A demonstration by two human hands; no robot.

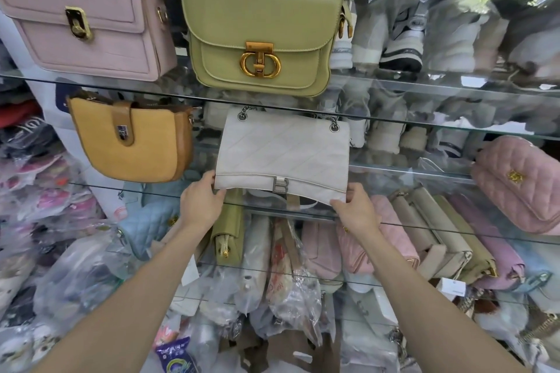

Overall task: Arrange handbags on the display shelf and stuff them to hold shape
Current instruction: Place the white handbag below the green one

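A white quilted handbag (283,150) with a silver B clasp and a chain strap stands on the middle glass shelf (424,127). My left hand (201,201) grips its lower left corner, thumb on the front. My right hand (353,209) pinches its lower right corner. To its left stands a mustard saddle bag (130,142). On the shelf above stand an olive green bag (260,36) with a gold clasp and a pale pink bag (88,21).
A pink quilted bag (521,182) lies at the right on a lower glass shelf. Below, a row of bags (424,236) stands packed side by side. Rolled socks (424,33) fill the shelves behind. Plastic-wrapped goods (75,275) pile up at the left and bottom.
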